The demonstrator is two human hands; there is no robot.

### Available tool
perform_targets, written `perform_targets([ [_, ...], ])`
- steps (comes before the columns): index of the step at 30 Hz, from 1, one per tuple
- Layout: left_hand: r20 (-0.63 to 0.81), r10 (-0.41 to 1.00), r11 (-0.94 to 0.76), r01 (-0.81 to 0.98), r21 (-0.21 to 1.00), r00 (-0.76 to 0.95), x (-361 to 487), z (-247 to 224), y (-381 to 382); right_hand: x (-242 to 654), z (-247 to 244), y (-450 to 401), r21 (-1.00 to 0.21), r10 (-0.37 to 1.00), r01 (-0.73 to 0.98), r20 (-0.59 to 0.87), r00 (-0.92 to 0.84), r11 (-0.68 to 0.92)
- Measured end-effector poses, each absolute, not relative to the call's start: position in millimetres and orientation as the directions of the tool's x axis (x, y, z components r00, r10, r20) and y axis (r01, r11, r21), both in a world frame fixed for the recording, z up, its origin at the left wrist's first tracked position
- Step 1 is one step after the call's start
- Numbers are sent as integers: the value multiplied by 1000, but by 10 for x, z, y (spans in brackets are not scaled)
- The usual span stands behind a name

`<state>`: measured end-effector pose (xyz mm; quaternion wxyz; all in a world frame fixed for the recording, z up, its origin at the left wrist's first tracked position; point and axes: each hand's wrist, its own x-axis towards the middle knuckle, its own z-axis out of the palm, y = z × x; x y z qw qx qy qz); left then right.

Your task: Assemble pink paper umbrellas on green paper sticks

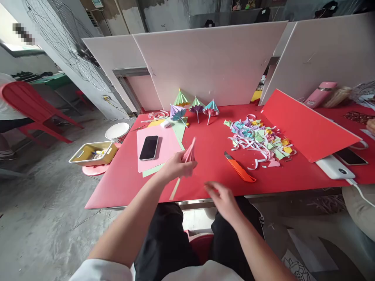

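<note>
My left hand (177, 168) is closed around a folded pink paper umbrella (190, 150) above the red table. Its pleated top points up and away from me. A pale strip or stick (175, 189) slants down below the hand; whether it joins the umbrella is hidden by my fingers. My right hand (223, 198) hovers at the table's front edge with its fingers slightly apart and nothing visible in them. An orange utility knife (240, 168) lies beyond it to the right. Several finished paper umbrellas (197, 105) in green, purple and blue stand at the back.
On the red table (117, 187), a black phone (149, 147) rests on pink paper (166, 150). Coloured paper scraps (260, 136) are heaped at right, before a red board (307, 125) and a white power bank (335, 168). Left stands a yellow basket (93, 153).
</note>
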<state>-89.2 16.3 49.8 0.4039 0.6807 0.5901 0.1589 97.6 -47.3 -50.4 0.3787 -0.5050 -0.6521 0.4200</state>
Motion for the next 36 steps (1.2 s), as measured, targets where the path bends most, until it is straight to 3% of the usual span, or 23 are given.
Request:
perform_targets([
  [2,-290,928,-100,908,407,232,-893,509,225,1239,-529,-320,-830,974,520,228,-13,201],
  [4,-296,931,-147,962,232,214,-833,452,288,1467,-565,-163,-665,929,708,368,35,236],
  [8,-326,923,-191,979,72,204,-600,203,388,1703,-632,57,-311,952,944,305,-12,112],
  [13,-360,911,-215,977,4,202,-432,-54,432,1763,-623,175,-111,994,994,106,-11,23],
  [16,-346,915,-222,975,-1,208,-436,-146,428,1729,-558,150,-135,1000,991,27,3,1],
  [21,-338,912,-259,965,-40,231,-455,-204,400,1488,-484,-115,-502,995,862,-29,-100,72],
  [23,-327,915,-269,961,-57,237,-447,-205,386,1378,-488,-216,-562,988,823,-63,-141,81],
  [26,-312,918,-279,957,-77,243,-433,-217,367,1271,-503,-281,-519,982,853,-131,-136,49],
  [32,-280,923,-309,943,-122,266,-381,-229,364,1207,-478,-288,-235,973,969,-190,-128,81],
  [36,-236,893,-418,900,-121,383,-301,-161,396,1178,-454,-312,-187,965,975,-206,-161,123],
])
